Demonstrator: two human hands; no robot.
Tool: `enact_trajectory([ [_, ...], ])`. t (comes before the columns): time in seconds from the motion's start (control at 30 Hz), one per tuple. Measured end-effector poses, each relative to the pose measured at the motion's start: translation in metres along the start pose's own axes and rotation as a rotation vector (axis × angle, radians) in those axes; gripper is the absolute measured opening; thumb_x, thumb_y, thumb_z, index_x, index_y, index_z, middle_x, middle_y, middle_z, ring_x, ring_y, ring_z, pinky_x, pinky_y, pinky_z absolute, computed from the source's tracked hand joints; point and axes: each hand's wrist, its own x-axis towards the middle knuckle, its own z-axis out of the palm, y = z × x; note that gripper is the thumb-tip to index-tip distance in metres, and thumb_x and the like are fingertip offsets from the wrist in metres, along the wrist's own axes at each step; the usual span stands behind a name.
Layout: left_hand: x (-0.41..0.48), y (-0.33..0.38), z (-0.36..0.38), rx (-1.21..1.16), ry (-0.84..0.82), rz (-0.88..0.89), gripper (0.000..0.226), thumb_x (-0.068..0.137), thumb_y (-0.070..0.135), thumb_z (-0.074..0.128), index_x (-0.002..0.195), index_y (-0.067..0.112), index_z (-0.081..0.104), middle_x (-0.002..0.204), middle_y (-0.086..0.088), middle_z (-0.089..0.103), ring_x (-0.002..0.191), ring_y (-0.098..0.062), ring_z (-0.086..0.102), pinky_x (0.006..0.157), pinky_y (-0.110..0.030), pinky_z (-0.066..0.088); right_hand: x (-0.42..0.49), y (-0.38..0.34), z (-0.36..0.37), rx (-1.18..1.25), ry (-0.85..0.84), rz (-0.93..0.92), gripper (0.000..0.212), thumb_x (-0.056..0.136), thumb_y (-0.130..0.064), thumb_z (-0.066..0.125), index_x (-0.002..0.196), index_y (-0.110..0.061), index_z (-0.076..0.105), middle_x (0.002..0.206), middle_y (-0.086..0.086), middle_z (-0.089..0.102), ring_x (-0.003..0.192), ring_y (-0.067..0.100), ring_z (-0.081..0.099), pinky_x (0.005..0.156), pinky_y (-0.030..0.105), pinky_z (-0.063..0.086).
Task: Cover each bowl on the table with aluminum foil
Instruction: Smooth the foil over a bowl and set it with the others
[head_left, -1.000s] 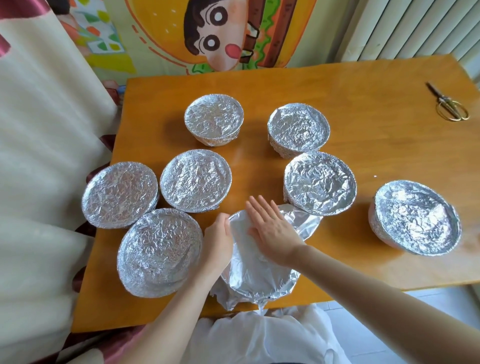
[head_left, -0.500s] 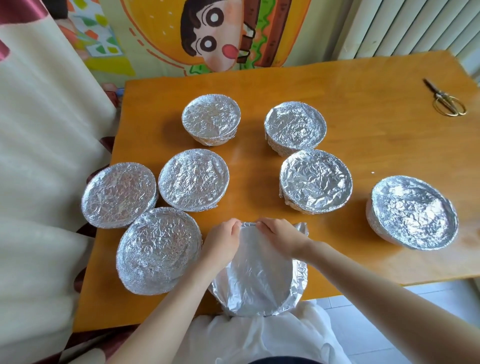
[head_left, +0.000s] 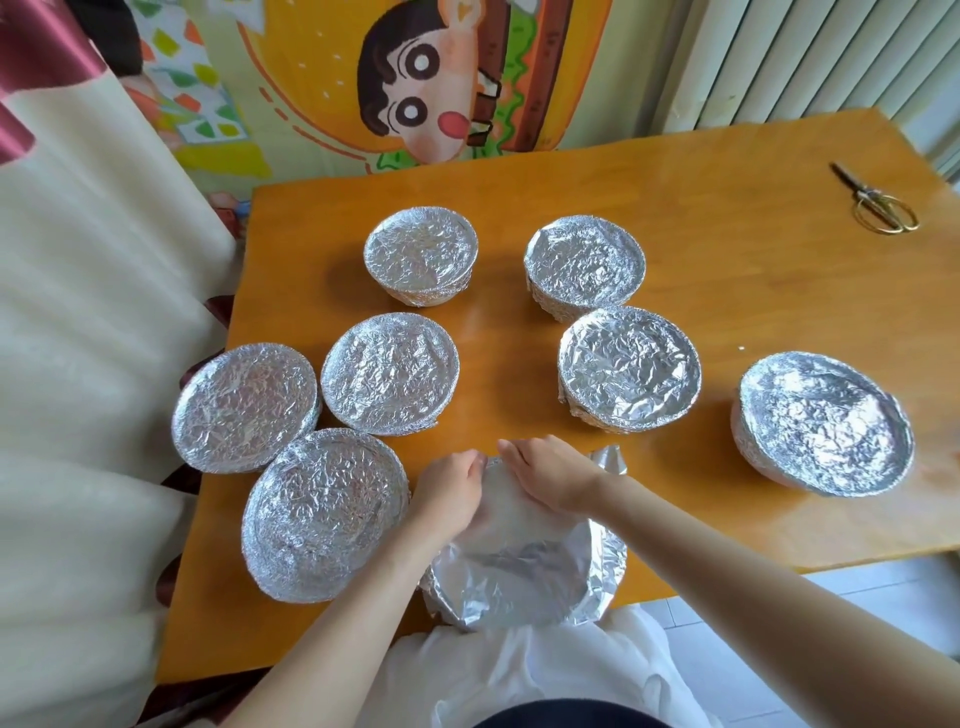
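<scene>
We count eight bowls on the wooden table (head_left: 753, 291), and we cannot see what any of them holds, since foil hides every mouth. Seven are fully wrapped, with crinkled foil drawn flat across the top and tucked down the sides. At the back stand the back-left bowl (head_left: 420, 254) and the back-right bowl (head_left: 586, 265). In the middle are the middle-left bowl (head_left: 389, 373) and the middle-right bowl (head_left: 628, 368), the latter just in front of the back-right one. The left-edge bowl (head_left: 244, 408) sits close against the front-left bowl (head_left: 324, 512), and the lone right bowl (head_left: 823, 422) stands well apart from the rest. The eighth, the near bowl (head_left: 605, 577), sits at the table's near edge, just beside the front-left bowl. Its foil sheet (head_left: 524, 566) is smoother, sags into the mouth and is folded down around the near and right sides. One loose corner stands up at the far right. We see the left hand (head_left: 449, 491) with fingers curled over the far rim, gripping the foil there. The right hand (head_left: 550, 475) lies just beside it, fingers likewise curled down over the foil at that rim. A pair of scissors (head_left: 878, 205) lies near the far right corner.
</scene>
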Motion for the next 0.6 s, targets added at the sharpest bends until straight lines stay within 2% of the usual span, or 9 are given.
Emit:
enact_trajectory([
  [0.07, 0.001, -0.002, 0.0, -0.005, 0.004, 0.003, 0.036, 0.102, 0.02, 0.032, 0.067, 0.014, 0.038, 0.08, -0.018, 0.059, 0.079, -0.036, 0.053, 0.058, -0.035, 0.019, 0.002, -0.002, 0.0, -0.007, 0.002, 0.008, 0.046, 0.104, -0.031, 0.021, 0.061, -0.018, 0.03, 0.076, 0.02, 0.052, 0.073, 0.026, 0.039, 0.065, 0.032, 0.021],
  [0.13, 0.003, -0.005, -0.002, -0.021, 0.015, 0.005, 0.033, 0.101, 0.021, 0.034, 0.07, 0.014, 0.042, 0.084, -0.019, 0.062, 0.081, -0.036, 0.055, 0.058, -0.036, 0.023, 0.005, 0.0, 0.002, -0.007, -0.013, 0.008, 0.044, 0.104, -0.036, 0.021, 0.069, -0.016, 0.039, 0.085, 0.019, 0.055, 0.081, 0.03, 0.047, 0.068, 0.032, 0.026],
  [0.2, 0.004, -0.008, -0.003, -0.048, 0.021, 0.018, 0.03, 0.101, 0.021, 0.035, 0.08, 0.01, 0.052, 0.08, -0.016, 0.063, 0.079, -0.035, 0.057, 0.059, -0.037, 0.029, 0.008, 0.004, 0.007, -0.026, -0.035, 0.002, 0.038, 0.103, -0.038, 0.023, 0.096, -0.015, 0.053, 0.111, 0.016, 0.059, 0.108, 0.031, 0.051, 0.084, 0.035, 0.035],
  [0.27, 0.005, -0.01, -0.004, -0.078, 0.036, 0.015, 0.03, 0.102, 0.019, 0.035, 0.082, 0.009, 0.055, 0.073, -0.009, 0.061, 0.075, -0.033, 0.057, 0.057, -0.035, 0.03, 0.007, 0.004, 0.007, -0.076, -0.003, -0.038, 0.042, 0.103, -0.033, 0.025, 0.13, -0.009, 0.046, 0.133, 0.014, 0.05, 0.129, 0.028, 0.04, 0.104, 0.033, 0.027],
  [0.3, 0.005, -0.011, -0.004, -0.097, 0.05, 0.0, 0.03, 0.102, 0.018, 0.035, 0.082, 0.01, 0.055, 0.072, -0.006, 0.06, 0.075, -0.031, 0.057, 0.057, -0.033, 0.031, 0.005, 0.003, 0.006, -0.084, 0.037, -0.059, 0.043, 0.104, -0.029, 0.026, 0.137, -0.006, 0.04, 0.138, 0.014, 0.046, 0.135, 0.026, 0.034, 0.109, 0.029, 0.02],
  [0.37, 0.005, -0.01, -0.002, -0.129, 0.096, -0.046, 0.029, 0.102, 0.018, 0.034, 0.098, 0.009, 0.061, 0.092, -0.008, 0.066, 0.089, -0.03, 0.059, 0.065, -0.029, 0.037, 0.003, 0.003, 0.005, -0.086, 0.134, -0.095, 0.042, 0.104, -0.022, 0.026, 0.141, -0.004, 0.035, 0.145, 0.013, 0.041, 0.141, 0.023, 0.025, 0.113, 0.026, 0.011],
  [0.43, 0.003, -0.009, 0.002, -0.142, 0.16, -0.105, 0.032, 0.102, 0.016, 0.032, 0.121, 0.008, 0.056, 0.116, -0.012, 0.063, 0.106, -0.029, 0.057, 0.078, -0.029, 0.04, 0.002, 0.005, 0.007, -0.088, 0.2, -0.099, 0.042, 0.104, -0.02, 0.026, 0.143, -0.004, 0.032, 0.147, 0.011, 0.038, 0.143, 0.022, 0.021, 0.116, 0.027, 0.009],
  [0.5, -0.001, -0.008, 0.004, -0.165, 0.214, -0.138, 0.033, 0.101, 0.009, 0.032, 0.128, 0.011, 0.051, 0.118, -0.013, 0.061, 0.106, -0.029, 0.056, 0.076, -0.027, 0.038, 0.002, 0.008, 0.01, -0.109, 0.231, -0.084, 0.043, 0.104, -0.02, 0.027, 0.143, -0.004, 0.032, 0.148, 0.01, 0.038, 0.143, 0.022, 0.022, 0.115, 0.026, 0.011],
  [0.6, -0.006, -0.008, 0.005, -0.188, 0.241, -0.149, 0.037, 0.097, 0.0, 0.03, 0.127, 0.011, 0.048, 0.115, -0.014, 0.061, 0.101, -0.028, 0.057, 0.073, -0.029, 0.041, 0.001, 0.009, 0.013, -0.078, 0.24, -0.082, 0.041, 0.104, -0.02, 0.029, 0.141, -0.007, 0.037, 0.143, 0.008, 0.043, 0.134, 0.023, 0.036, 0.108, 0.027, 0.026],
])
